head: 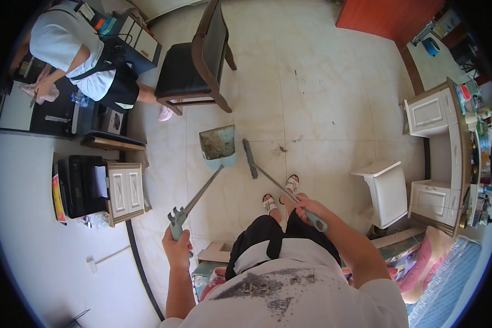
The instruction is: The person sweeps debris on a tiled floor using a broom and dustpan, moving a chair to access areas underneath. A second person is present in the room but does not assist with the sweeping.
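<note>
My left hand (177,249) grips the pale green handle of a long-handled dustpan (223,160). Its pan rests on the tiled floor ahead of me, with brownish dirt inside. In my right hand (310,210) is the shaft of a broom (272,181), near its looped grip end. The broom's narrow grey head (250,159) touches the floor just right of the pan. A small clump of dark debris (279,149) lies on the tiles to the right of the broom head.
A dark wooden chair (188,67) stands ahead left; beside it another person (80,57) holds a pink cloth-like item at a desk. To the left, a black printer (80,186) sits by a cabinet (126,192). A white chair (385,197) and dressing table (432,110) are at right.
</note>
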`<action>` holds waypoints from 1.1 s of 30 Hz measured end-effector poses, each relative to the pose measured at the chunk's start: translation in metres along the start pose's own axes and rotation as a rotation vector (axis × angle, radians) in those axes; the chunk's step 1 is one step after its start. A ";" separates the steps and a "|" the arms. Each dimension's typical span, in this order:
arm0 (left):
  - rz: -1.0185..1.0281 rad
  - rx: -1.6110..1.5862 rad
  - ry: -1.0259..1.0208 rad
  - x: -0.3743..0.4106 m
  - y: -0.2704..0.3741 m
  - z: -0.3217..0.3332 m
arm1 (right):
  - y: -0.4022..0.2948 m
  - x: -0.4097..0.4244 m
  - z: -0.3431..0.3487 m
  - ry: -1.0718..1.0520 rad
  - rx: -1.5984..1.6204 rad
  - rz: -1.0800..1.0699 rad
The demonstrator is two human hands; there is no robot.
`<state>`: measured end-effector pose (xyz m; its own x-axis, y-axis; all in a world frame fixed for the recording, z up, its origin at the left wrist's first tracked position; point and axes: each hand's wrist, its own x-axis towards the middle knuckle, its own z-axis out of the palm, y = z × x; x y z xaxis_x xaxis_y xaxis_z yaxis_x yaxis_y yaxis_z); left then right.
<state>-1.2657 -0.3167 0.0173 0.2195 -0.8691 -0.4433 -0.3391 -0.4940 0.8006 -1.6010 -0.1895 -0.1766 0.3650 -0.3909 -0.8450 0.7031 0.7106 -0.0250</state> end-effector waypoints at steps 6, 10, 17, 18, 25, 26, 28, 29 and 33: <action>0.013 -0.026 0.045 -0.008 -0.006 -0.003 | -0.016 0.032 -0.022 0.115 0.063 0.096; 0.002 -0.014 0.050 -0.007 -0.003 0.015 | -0.055 0.015 -0.083 0.183 0.101 -0.067; -0.008 -0.018 0.059 -0.008 0.018 0.079 | -0.087 -0.082 -0.092 0.292 -0.065 -0.157; -0.008 -0.020 0.063 -0.011 0.022 0.091 | -0.085 -0.097 -0.097 0.304 -0.089 -0.137; 0.017 -0.016 0.026 -0.025 0.060 0.168 | -0.111 -0.096 -0.141 0.133 -0.035 0.120; 0.018 -0.016 0.030 -0.029 0.065 0.178 | -0.124 -0.091 -0.157 0.138 0.037 0.167; 0.025 -0.017 0.051 -0.038 0.074 0.193 | -0.148 -0.089 -0.189 0.140 0.030 0.123; 0.030 -0.017 0.058 -0.042 0.078 0.199 | -0.164 -0.092 -0.209 0.169 0.031 0.092; 0.043 -0.007 0.075 -0.055 0.089 0.216 | -0.213 -0.126 -0.228 0.289 -0.105 -0.063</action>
<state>-1.5059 -0.3180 0.0255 0.2728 -0.8848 -0.3777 -0.3432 -0.4562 0.8210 -1.9360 -0.1578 -0.1867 0.1236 -0.2637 -0.9566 0.6465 0.7528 -0.1240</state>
